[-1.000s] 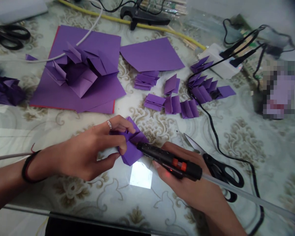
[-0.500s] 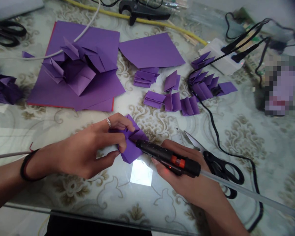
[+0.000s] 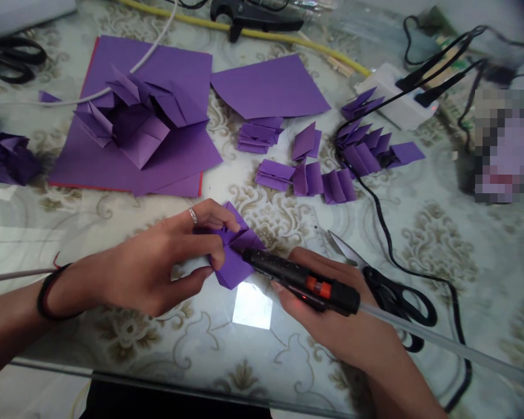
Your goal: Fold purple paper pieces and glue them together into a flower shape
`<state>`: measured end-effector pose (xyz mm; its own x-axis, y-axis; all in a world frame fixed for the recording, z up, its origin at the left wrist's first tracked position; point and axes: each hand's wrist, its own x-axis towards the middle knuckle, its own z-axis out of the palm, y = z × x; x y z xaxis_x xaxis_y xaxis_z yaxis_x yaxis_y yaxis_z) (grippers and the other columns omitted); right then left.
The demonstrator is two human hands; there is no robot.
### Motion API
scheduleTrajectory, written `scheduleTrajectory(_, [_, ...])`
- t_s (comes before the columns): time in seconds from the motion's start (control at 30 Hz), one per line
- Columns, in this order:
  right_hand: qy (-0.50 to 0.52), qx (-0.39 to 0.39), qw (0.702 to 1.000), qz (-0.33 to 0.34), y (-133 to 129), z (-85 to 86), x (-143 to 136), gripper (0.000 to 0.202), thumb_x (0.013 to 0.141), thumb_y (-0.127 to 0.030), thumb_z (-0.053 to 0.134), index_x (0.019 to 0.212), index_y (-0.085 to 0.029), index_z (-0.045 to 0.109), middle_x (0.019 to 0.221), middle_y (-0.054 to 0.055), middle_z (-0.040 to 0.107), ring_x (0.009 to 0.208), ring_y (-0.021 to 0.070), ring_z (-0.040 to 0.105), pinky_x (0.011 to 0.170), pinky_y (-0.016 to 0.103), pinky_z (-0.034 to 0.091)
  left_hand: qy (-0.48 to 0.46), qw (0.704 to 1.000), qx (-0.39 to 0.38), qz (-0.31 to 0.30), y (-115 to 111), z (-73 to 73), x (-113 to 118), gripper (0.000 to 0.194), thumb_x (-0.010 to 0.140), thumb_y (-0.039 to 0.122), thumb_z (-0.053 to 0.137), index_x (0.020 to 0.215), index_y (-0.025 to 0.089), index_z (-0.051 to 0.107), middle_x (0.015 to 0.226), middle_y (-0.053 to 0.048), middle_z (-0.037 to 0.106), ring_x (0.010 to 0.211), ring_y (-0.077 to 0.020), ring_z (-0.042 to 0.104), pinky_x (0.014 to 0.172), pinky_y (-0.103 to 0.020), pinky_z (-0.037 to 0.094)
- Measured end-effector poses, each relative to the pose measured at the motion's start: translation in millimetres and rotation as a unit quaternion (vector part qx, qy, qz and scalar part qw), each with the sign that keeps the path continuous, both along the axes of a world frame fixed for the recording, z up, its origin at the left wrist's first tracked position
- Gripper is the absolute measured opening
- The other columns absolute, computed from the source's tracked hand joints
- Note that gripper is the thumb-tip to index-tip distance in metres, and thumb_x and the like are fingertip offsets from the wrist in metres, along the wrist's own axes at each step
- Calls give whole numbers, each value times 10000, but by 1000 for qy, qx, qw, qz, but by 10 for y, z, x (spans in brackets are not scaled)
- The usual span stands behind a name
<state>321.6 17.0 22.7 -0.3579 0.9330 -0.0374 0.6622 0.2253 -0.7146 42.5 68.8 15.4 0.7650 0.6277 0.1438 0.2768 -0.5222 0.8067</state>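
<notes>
soft, even daylight fills the scene, fairly bright with a pale greenish cast; a square patch of glare [image 3: 252, 305] sits on the glossy table [image 3: 441, 244] just below and between the left hand [image 3: 157, 267] and the right hand [image 3: 332, 314]; shadows under both hands are faint and short; the far corners beyond the hands smear and bend with lens distortion; a pixelated block [image 3: 506, 145] lies far right of the right hand; the near bottom edge is dark.

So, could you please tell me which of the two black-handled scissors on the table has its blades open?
The black-handled scissors beside the right hand; its blades are spread, while the far-left pair shows only handles.
</notes>
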Motion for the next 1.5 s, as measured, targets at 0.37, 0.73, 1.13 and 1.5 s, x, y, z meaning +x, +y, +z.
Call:
scheduleTrajectory(0.37, [-2, 11, 1000, 4, -20, -1, 52, 277, 885, -141, 613, 702, -237, 428, 625, -78, 459, 482, 75, 414, 456, 216, 347, -8, 1000, 2, 3, -5, -24, -14, 213, 909, 37, 619, 1005, 210, 698, 1365, -133, 626, 1352, -300, 595, 1154, -446, 540])
scheduleTrajectory(0.73, [1, 5, 1000, 5, -27, 17, 62, 232, 876, -171, 603, 685, -227, 484, 602, -77, 483, 476, 75, 458, 461, 204, 384, -7, 1000, 8, 4, -10, -6, -13, 223, 904, 36, 612, 1005, 215, 698, 1346, -137, 636, 1334, -316, 605, 1123, -489, 566])
scheduleTrajectory(1.13, [-4, 16, 1000, 18, -54, 36, 77, 257, 862, -121, 574, 688, -242, 430, 610, -73, 472, 476, 85, 437, 467, 218, 376, -5, 1000, 9, 4, 0, 12, 3, 191, 916, 42, 615, 995, 192, 704, 1348, -141, 635, 1343, -286, 604, 1140, -431, 542])
scheduleTrajectory(1.5, [4, 2, 999, 39, -35, 60, 90, 264, 871, -97, 567, 698, -236, 424, 630, -65, 471, 510, 87, 479, 487, 214, 396, -16, 1000, 1, 0, 6, 7, 2, 204, 911, 42, 619, 1008, 195, 711, 1355, -153, 627, 1322, -304, 610, 1109, -476, 559])
